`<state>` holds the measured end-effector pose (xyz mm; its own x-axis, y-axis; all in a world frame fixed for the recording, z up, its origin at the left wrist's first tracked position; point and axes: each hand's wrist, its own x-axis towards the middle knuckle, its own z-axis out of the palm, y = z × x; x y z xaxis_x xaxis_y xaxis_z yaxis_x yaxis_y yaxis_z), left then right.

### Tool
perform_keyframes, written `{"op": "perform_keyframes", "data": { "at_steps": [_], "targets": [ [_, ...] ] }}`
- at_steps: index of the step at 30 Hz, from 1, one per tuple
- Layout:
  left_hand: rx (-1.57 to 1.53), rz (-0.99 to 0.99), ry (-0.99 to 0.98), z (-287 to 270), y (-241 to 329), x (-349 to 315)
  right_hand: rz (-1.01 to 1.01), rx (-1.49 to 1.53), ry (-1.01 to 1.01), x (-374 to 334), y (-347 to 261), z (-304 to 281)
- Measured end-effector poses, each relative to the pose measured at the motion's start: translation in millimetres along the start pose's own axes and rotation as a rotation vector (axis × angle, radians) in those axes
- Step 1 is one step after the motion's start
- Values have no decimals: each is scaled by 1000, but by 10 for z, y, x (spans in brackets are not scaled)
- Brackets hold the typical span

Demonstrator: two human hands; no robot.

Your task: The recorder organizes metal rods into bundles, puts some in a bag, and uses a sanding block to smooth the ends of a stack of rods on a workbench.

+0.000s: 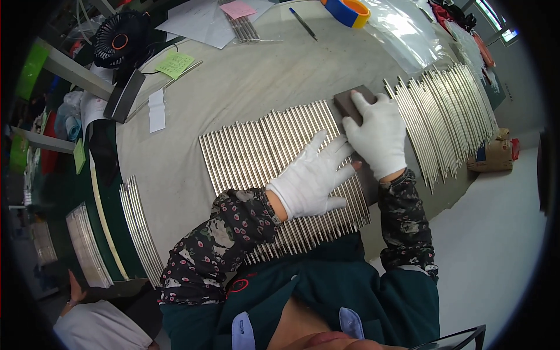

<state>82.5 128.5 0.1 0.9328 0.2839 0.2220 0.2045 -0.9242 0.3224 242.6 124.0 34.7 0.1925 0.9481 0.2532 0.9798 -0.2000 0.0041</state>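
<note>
A row of several shiny metal rods (256, 151) lies side by side on the grey worktable (233, 87). My left hand (312, 178), in a white glove, rests flat with fingers spread on the right part of this row. My right hand (378, 137), also gloved in white, presses on a dark brown sanding block (348, 99) at the row's right end. A second batch of metal rods (443, 116) lies further right, apart from both hands.
A black desk fan (119, 38), green and pink notes, papers, a pen (303, 23) and a blue-orange tape roll (347, 10) lie at the far side. More rods (140, 227) sit at the left edge. Another person's hand shows at the lower left.
</note>
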Motion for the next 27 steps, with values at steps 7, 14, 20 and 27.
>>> {"op": "perform_keyframes", "data": {
  "at_steps": [7,14,20,27],
  "targets": [
    [-14,-44,-163,10,-3,-12,-3,54,-11,-57,-36,19],
    [-52,-10,48,68,4,-37,-9,28,43,-11,15,86],
    [-53,-120,-455,-70,-10,20,-252,97,51,-81,-277,44],
    [-79,-109,-412,-162,-5,44,-187,139,-36,-102,-356,24]
  ]
}}
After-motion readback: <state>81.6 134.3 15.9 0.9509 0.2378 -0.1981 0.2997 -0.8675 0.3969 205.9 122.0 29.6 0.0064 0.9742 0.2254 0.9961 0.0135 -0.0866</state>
